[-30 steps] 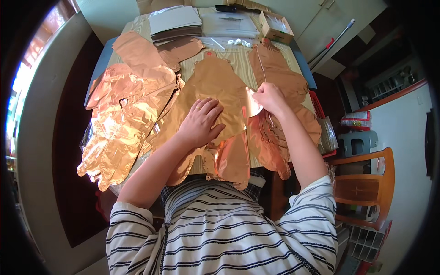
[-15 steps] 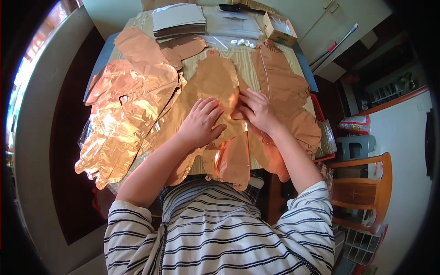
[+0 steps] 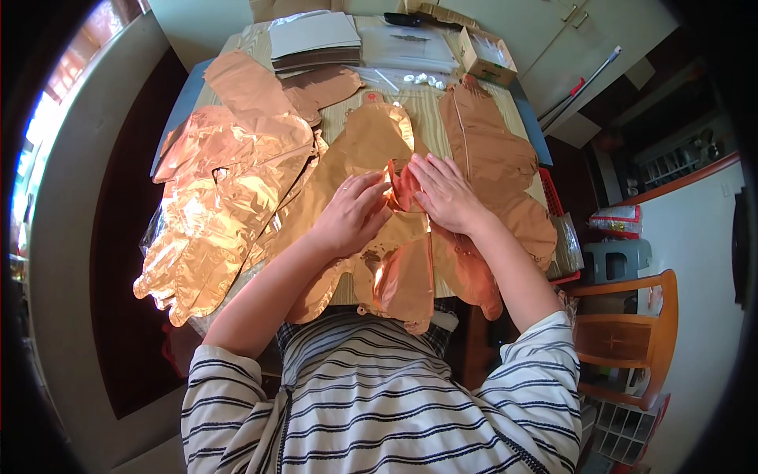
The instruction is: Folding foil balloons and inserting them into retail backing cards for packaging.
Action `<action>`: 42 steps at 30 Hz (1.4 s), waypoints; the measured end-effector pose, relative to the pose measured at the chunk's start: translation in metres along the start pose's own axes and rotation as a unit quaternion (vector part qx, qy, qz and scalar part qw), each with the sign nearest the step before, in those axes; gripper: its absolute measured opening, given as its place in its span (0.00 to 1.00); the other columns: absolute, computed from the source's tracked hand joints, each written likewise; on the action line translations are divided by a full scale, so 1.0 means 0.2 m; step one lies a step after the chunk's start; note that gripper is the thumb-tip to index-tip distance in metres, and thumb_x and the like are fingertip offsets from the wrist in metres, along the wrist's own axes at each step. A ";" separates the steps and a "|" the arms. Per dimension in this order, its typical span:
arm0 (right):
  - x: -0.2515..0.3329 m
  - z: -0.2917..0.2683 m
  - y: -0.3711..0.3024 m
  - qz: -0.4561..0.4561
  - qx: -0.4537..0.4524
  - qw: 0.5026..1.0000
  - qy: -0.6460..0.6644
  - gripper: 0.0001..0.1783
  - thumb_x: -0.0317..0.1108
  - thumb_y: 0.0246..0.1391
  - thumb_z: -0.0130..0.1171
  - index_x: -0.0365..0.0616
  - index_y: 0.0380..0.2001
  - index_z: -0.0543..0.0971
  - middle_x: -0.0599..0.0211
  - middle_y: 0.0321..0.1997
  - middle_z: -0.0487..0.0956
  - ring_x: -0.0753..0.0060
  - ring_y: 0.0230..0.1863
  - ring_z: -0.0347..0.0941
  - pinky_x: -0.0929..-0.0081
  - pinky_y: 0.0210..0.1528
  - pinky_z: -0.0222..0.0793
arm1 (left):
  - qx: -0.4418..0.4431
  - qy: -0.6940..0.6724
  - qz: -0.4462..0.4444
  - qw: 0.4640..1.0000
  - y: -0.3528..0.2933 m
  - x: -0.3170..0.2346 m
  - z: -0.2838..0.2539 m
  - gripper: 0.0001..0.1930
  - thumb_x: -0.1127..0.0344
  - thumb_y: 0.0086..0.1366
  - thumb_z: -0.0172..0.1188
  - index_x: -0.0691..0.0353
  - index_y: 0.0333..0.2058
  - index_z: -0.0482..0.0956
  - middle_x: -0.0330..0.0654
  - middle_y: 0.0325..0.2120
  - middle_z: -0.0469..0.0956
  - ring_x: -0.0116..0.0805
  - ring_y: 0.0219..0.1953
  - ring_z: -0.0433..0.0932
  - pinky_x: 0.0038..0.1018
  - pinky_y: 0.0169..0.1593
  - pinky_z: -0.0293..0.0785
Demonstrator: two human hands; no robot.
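A flat, copper-coloured foil balloon (image 3: 367, 134) lies spread in front of me, its lower parts hanging over the near table edge. At its middle, a raised fold of shiny reddish foil (image 3: 404, 189) stands between my two hands. My left hand (image 3: 355, 212) rests on the balloon with its fingers slightly bent and the thumb apart, fingertips at the left side of the fold. My right hand (image 3: 447, 192) lies with fingers stretched out along the right side of the fold. Neither hand visibly grips the foil.
Crumpled, shiny foil balloons (image 3: 229, 189) are piled at the left; more flat ones (image 3: 489, 142) lie right. Along the back are stacked grey-white sheets (image 3: 316, 35), clear plastic bags (image 3: 407, 47), small white rolls (image 3: 425, 80) and a cardboard box (image 3: 485, 59). A wooden chair (image 3: 624, 340) stands right.
The fold of foil has been opened up, showing its reddish inner side between my hands. My right hand has gone from bent fingers at the foil to fingers laid out straight.
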State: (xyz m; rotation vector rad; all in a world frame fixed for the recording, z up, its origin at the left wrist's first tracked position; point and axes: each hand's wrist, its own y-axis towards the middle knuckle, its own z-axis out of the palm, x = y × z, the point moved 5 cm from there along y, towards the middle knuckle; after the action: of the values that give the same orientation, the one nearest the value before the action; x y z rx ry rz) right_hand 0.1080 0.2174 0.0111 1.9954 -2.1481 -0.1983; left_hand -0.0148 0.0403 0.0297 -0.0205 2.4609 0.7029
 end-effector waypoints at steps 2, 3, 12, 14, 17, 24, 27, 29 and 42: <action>0.00 -0.01 0.01 0.002 0.012 1.000 0.003 0.32 0.42 0.65 0.51 0.39 0.68 0.64 0.54 0.73 0.63 0.46 0.73 0.56 0.50 0.76 0.45 | -0.014 -0.033 -0.032 0.999 -0.01 0.01 -0.05 0.24 0.63 0.63 0.62 0.65 0.56 0.74 0.56 0.57 0.72 0.58 0.60 0.70 0.48 0.65 0.65; 0.00 -0.02 0.01 0.002 0.019 1.000 0.004 0.32 0.42 0.65 0.51 0.39 0.68 0.64 0.53 0.73 0.64 0.46 0.72 0.56 0.50 0.76 0.45 | -0.017 0.000 -0.031 0.999 -0.03 0.01 -0.07 0.23 0.63 0.63 0.61 0.65 0.56 0.75 0.56 0.56 0.72 0.58 0.60 0.70 0.48 0.65 0.65; 0.00 -0.02 0.02 0.007 -0.001 0.999 0.040 0.30 0.40 0.64 0.51 0.38 0.66 0.66 0.54 0.72 0.65 0.45 0.69 0.59 0.51 0.73 0.50 | -0.001 0.113 -0.056 0.992 -0.24 0.10 -0.15 0.21 0.64 0.63 0.61 0.64 0.53 0.75 0.51 0.57 0.72 0.54 0.65 0.66 0.47 0.69 0.59; 0.01 -0.02 0.04 0.005 -0.001 0.999 0.042 0.30 0.40 0.64 0.51 0.39 0.66 0.67 0.55 0.72 0.65 0.46 0.68 0.60 0.52 0.72 0.52 | 0.002 0.112 -0.058 0.992 -0.24 0.11 -0.15 0.21 0.64 0.64 0.60 0.64 0.54 0.75 0.51 0.58 0.72 0.53 0.66 0.66 0.48 0.70 0.59; 0.01 -0.02 0.07 0.003 0.004 0.999 0.036 0.29 0.40 0.64 0.52 0.39 0.65 0.68 0.56 0.72 0.65 0.48 0.65 0.62 0.53 0.70 0.54 | -0.001 0.110 -0.053 0.993 -0.24 0.11 -0.16 0.21 0.64 0.64 0.61 0.64 0.54 0.75 0.52 0.57 0.72 0.54 0.65 0.67 0.49 0.69 0.60; 0.00 -0.02 0.06 0.014 0.019 1.000 0.019 0.30 0.40 0.65 0.52 0.42 0.67 0.66 0.60 0.73 0.64 0.48 0.63 0.63 0.54 0.69 0.55 | -0.005 0.159 -0.062 0.985 -0.16 0.03 -0.19 0.21 0.63 0.64 0.61 0.65 0.54 0.75 0.53 0.57 0.73 0.54 0.64 0.68 0.48 0.69 0.60; 0.01 -0.02 0.07 0.003 0.009 1.000 0.010 0.29 0.41 0.65 0.52 0.43 0.66 0.66 0.59 0.73 0.64 0.49 0.64 0.63 0.51 0.73 0.50 | 0.000 0.082 -0.034 0.996 0.01 -0.08 -0.17 0.23 0.57 0.66 0.60 0.65 0.54 0.75 0.54 0.58 0.73 0.54 0.66 0.66 0.50 0.70 0.58; 0.01 -0.03 0.09 0.003 0.012 1.000 0.001 0.30 0.42 0.63 0.54 0.43 0.65 0.66 0.59 0.72 0.64 0.51 0.64 0.64 0.49 0.75 0.47 | 0.022 0.010 0.009 1.000 0.10 -0.12 -0.10 0.28 0.50 0.68 0.58 0.65 0.58 0.73 0.56 0.60 0.70 0.55 0.67 0.64 0.52 0.71 0.56; -0.02 -0.01 0.07 0.039 0.033 0.999 -0.007 0.32 0.48 0.62 0.53 0.44 0.65 0.65 0.56 0.74 0.62 0.50 0.68 0.60 0.45 0.79 0.35 | 0.175 0.105 0.056 0.977 -0.02 0.00 0.07 0.48 0.36 0.55 0.62 0.61 0.68 0.63 0.57 0.71 0.57 0.57 0.74 0.52 0.50 0.75 0.45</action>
State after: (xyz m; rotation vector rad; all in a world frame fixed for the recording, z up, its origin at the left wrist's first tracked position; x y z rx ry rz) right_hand 0.0943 0.2233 0.0156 1.9454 -2.2648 -0.1300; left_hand -0.0065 0.0437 0.0186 0.1889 2.7740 0.3149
